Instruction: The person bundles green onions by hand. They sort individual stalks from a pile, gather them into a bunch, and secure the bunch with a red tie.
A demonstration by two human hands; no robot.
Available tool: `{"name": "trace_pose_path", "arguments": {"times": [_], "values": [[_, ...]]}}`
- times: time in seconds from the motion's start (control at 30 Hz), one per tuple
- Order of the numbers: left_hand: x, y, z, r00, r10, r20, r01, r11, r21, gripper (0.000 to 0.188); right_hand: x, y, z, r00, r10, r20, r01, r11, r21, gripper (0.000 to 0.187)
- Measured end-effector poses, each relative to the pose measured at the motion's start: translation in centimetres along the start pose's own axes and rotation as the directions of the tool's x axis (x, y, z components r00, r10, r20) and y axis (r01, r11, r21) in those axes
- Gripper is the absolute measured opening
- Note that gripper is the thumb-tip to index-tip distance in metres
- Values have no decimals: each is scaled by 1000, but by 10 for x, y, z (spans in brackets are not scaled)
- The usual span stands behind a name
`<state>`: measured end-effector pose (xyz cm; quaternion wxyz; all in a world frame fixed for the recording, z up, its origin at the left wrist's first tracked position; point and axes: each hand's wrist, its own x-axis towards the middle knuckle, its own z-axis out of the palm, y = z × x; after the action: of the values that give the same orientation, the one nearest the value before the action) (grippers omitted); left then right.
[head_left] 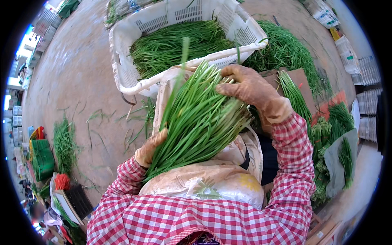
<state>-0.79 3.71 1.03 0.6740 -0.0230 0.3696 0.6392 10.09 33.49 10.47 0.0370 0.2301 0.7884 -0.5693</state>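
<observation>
A large loose bunch of garlic chives (196, 122) lies across my lap on a stained, flower-printed apron (228, 183). Its pale ends point up and to the right, its green blades down to the left. My left hand (151, 149), in a tan glove, curls round the bunch's lower left side, its fingers partly hidden. At the pale ends is my gloved right hand (253, 90), thumb and forefinger bent and apart, the tips against the chives. One blurred blade stands up above the bunch.
Ahead stands a white slatted plastic crate (122, 77) with more chives inside. To its right a green heap (281, 53) lies on the floor. Tied bundles (322, 139) lie at my right. At the left are scattered blades, a green bag (42, 159) and red ties (62, 181).
</observation>
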Motion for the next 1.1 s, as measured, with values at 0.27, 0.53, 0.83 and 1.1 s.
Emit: {"name": "trace_pose_path", "arguments": {"times": [0.27, 0.53, 0.83, 1.1], "values": [[-6, -5, -3, 990, 129, 65, -138, 977, 162, 47, -18, -2, -22, 976, 40, -216, 10, 974, 225, 19], [-20, 2, 5, 909, 347, 231, -406, 610, 681, 48, -33, -22, 0, 737, -641, -215, 425, 687, -589, 42], [-16, -4, -2, 985, 146, 88, -170, 885, 433, 68, -4, 5, 17, 991, -90, 98, 118, 935, -334, 49], [-15, 2, 18, 987, 110, 116, -154, 849, 506, 75, -12, -2, 35, 943, -329, -54, 233, 766, -599, 32]]}}
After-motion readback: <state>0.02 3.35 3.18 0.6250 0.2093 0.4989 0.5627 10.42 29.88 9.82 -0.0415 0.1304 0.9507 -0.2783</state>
